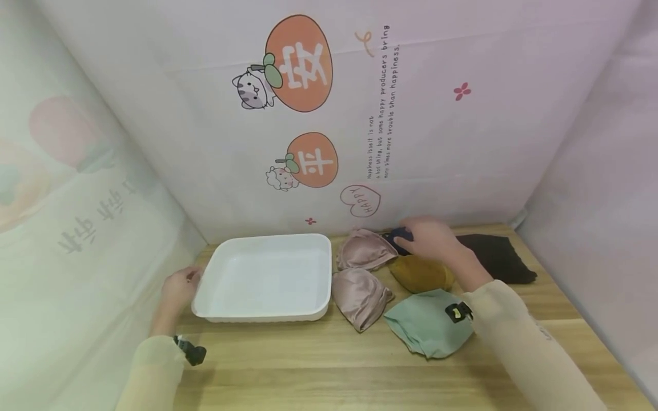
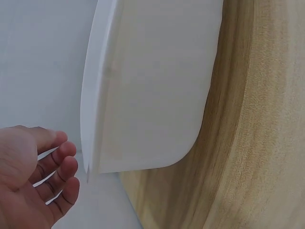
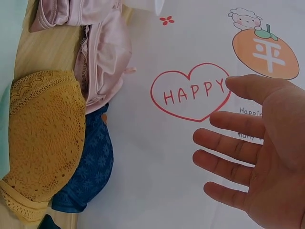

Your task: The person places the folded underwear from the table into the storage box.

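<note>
My right hand (image 1: 434, 240) hovers over a navy-blue bra (image 3: 90, 167) by the back wall, its fingers spread and nothing in them. Just in front of that lies a mustard lace bra (image 1: 417, 275). Two pink satin bra cups (image 1: 361, 297) rest between these and a white tray (image 1: 262, 279). Nearest the front is a mint-green folded garment (image 1: 430, 326), while a black garment (image 1: 497, 260) lies at the far right. At the tray's left side my left hand (image 1: 180, 290) has loosely bent fingers, a small gap from the rim in the left wrist view.
A wooden tabletop (image 1: 288, 365) bears everything. Printed white cloth (image 1: 437, 148) stands as a wall along the back, with pale cloth walls at the left and right sides. The tray's inside shows bare white.
</note>
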Demonstrator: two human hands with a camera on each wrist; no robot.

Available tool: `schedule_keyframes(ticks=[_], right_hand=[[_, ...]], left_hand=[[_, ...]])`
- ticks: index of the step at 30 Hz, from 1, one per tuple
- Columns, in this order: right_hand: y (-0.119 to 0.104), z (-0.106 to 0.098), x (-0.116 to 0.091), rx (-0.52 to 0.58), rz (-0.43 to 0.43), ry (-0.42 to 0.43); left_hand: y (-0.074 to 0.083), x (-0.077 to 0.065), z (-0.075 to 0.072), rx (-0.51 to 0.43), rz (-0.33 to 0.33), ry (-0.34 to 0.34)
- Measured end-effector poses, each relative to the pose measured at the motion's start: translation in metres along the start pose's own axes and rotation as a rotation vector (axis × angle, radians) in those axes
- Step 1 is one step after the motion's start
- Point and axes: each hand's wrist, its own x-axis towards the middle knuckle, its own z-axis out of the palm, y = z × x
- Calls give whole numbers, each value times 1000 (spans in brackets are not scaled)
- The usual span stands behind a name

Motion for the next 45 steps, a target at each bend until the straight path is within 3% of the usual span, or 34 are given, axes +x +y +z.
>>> schedule_keyframes(ticks=[8, 20, 24, 32, 40, 45], right_hand=[[-5, 4, 4, 22, 10, -16], [-10, 5, 7, 21, -31, 1], [-11, 7, 10, 18, -38, -5], [-5, 21, 18, 50, -23, -6], [-6, 23, 20, 65, -30, -28], [-7, 23, 21, 49, -25, -36]], left_hand=[[-4, -1, 3, -44, -71, -25], [-17, -4, 13, -86, -69, 7], [-20, -5, 16, -111, -99, 2], [-28, -4, 24, -210, -173, -36], [-32, 1, 30, -386, -268, -44], [-37, 9, 32, -406, -284, -48]])
